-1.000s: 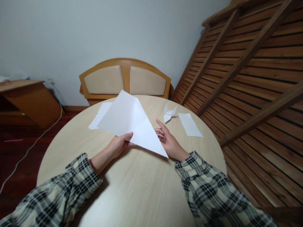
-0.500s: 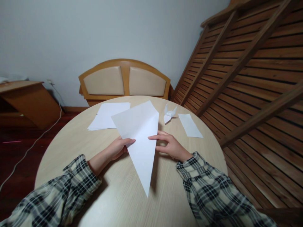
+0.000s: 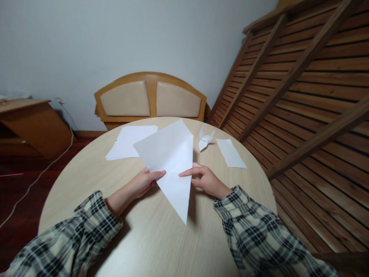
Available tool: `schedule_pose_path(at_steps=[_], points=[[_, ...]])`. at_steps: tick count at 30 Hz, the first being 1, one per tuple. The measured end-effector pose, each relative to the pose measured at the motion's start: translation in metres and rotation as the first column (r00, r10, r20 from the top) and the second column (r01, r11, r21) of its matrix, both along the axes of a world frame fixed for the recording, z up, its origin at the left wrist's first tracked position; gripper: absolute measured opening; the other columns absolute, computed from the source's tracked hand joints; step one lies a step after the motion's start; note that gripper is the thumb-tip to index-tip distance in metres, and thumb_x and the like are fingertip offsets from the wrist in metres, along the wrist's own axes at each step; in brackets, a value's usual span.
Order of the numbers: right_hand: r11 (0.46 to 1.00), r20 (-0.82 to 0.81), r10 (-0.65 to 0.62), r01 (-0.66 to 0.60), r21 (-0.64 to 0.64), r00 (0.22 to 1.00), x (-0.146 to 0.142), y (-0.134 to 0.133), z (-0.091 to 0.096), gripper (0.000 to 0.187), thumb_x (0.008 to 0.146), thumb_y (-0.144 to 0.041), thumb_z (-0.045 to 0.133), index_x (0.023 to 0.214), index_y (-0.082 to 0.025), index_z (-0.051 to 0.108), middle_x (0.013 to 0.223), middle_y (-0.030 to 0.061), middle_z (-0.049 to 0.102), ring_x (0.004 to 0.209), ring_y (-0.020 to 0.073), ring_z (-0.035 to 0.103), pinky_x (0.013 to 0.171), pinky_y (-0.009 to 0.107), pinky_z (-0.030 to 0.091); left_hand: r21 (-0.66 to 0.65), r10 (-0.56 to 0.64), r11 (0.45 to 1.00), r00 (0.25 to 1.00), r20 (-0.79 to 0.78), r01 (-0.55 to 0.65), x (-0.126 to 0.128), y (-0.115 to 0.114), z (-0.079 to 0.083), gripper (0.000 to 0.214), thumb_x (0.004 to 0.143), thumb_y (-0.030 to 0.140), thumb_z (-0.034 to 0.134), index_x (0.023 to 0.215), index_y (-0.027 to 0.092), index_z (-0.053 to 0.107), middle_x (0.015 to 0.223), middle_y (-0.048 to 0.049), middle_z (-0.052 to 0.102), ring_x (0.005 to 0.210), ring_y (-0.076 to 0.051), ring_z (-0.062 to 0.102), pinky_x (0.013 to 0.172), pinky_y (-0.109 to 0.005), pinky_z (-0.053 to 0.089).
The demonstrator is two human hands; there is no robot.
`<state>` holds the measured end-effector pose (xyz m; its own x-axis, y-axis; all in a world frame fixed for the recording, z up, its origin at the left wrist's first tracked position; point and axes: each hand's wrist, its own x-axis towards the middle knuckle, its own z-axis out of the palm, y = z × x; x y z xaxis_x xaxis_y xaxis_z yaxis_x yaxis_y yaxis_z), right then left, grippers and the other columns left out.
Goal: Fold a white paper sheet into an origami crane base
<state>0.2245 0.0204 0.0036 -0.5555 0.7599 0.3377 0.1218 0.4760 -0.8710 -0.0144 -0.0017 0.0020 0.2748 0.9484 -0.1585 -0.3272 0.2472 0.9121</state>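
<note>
A folded sheet of white paper (image 3: 170, 154), kite-like in outline with its narrow point toward me, is held between both hands above the table. My left hand (image 3: 145, 182) grips its left edge, thumb on top and the fingers mostly hidden underneath. On the right edge, my right hand (image 3: 206, 179) pinches the paper, one finger laid across the top face and other fingers behind it. Past the right hand stands a white origami crane (image 3: 205, 139). A narrow white paper strip (image 3: 231, 153) lies to the right of the crane.
A stack of white paper (image 3: 127, 144) rests at the back left of the round wooden table (image 3: 150, 238). Behind the table is a padded headboard (image 3: 150, 94). Slatted wooden boards (image 3: 302, 96) lean along the right side. A white cable (image 3: 43, 171) runs over the floor at left.
The paper's narrow end has tilted up and away from me, its tip now higher and slightly further right. My right hand's finger has slid a little lower on the sheet.
</note>
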Motion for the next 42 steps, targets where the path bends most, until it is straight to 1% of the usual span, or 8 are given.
schedule_pose_path(at_steps=[7,13,15,18,25,31,37,42], points=[[0.996,-0.043,0.002,0.002,0.088,0.999,0.001,0.001,0.002,0.029,0.081,-0.014,0.067,0.103,-0.031,0.075,0.112,0.0048,0.065,0.106,0.0206,0.062,0.100,0.046,0.047,-0.069,0.039,0.997,0.996,0.079,-0.034,-0.002,0.000,0.005,0.033,0.074,0.018,0.074,0.106,0.010,0.066,0.099,-0.0125,0.072,0.076,-0.019,0.066,0.068,-0.029,0.055],[0.992,-0.013,0.006,-0.004,0.128,1.000,0.003,0.001,0.003,0.028,0.082,-0.015,0.066,0.105,-0.030,0.074,0.109,0.0049,0.066,0.103,0.0192,0.063,0.096,0.045,0.049,-0.010,-0.066,0.998,0.998,0.024,0.066,-0.004,-0.001,0.012,0.032,0.070,0.012,0.076,0.101,0.013,0.068,0.099,-0.0103,0.072,0.078,-0.018,0.066,0.068,-0.027,0.055],[0.991,-0.008,-0.002,0.003,0.132,1.000,0.004,0.002,0.002,0.027,0.082,-0.015,0.067,0.104,-0.029,0.074,0.109,0.0053,0.067,0.102,0.0196,0.063,0.095,0.045,0.050,0.030,-0.111,0.993,0.993,-0.030,0.112,-0.004,0.000,0.013,0.024,0.069,0.012,0.077,0.092,0.013,0.069,0.085,-0.0073,0.072,0.064,-0.014,0.063,0.054,-0.021,0.050],[0.988,0.003,-0.008,0.008,0.154,1.000,0.005,0.003,0.003,0.029,0.083,-0.013,0.065,0.105,-0.029,0.074,0.107,0.0054,0.067,0.100,0.0194,0.064,0.093,0.044,0.051,0.043,-0.150,0.986,0.977,-0.151,0.158,-0.007,0.000,0.013,0.011,0.072,0.018,0.075,0.069,0.012,0.067,0.051,-0.0009,0.059,0.038,-0.007,0.044,0.036,-0.017,0.031],[0.976,0.062,0.015,-0.028,0.217,0.998,0.006,0.002,0.006,0.026,0.085,-0.022,0.066,0.109,-0.029,0.072,0.110,0.0064,0.068,0.101,0.0202,0.064,0.092,0.043,0.051,0.006,-0.188,0.980,0.934,-0.303,0.199,-0.018,0.002,0.015,0.045,0.075,0.027,0.070,0.037,0.017,0.047,0.029,0.0030,0.036,0.028,-0.004,0.024,0.030,-0.019,0.010],[0.962,0.012,-0.027,0.023,0.272,1.000,0.008,0.003,0.005,0.023,0.085,-0.023,0.065,0.105,-0.031,0.074,0.124,0.0052,0.066,0.110,0.0211,0.063,0.097,0.046,0.048,-0.136,-0.117,0.984,0.993,-0.005,0.115,-0.017,0.005,0.012,0.035,0.060,0.016,0.078,0.045,0.017,0.046,0.038,0.0087,0.034,0.033,0.000,0.015,0.030,-0.015,0.013],[0.974,-0.029,-0.095,0.099,0.203,0.995,0.006,0.003,0.004,0.019,0.086,-0.024,0.061,0.099,-0.028,0.076,0.113,0.0051,0.070,0.101,0.0191,0.066,0.092,0.043,0.052,-0.127,-0.153,0.981,0.987,-0.053,0.146,-0.016,0.005,0.010,0.036,0.069,0.025,0.077,0.047,0.016,0.051,0.037,0.0063,0.038,0.033,-0.001,0.020,0.032,-0.016,0.015],[0.974,-0.122,-0.161,0.177,0.140,0.979,0.004,0.006,0.001,0.016,0.086,-0.035,0.064,0.088,-0.026,0.077,0.107,0.0061,0.072,0.096,0.0196,0.066,0.088,0.042,0.053,-0.095,-0.057,0.994,0.997,-0.044,0.053,-0.015,0.007,0.009,0.024,0.075,0.035,0.076,0.074,0.013,0.067,0.048,0.0049,0.050,0.037,-0.003,0.035,0.035,-0.014,0.027]])
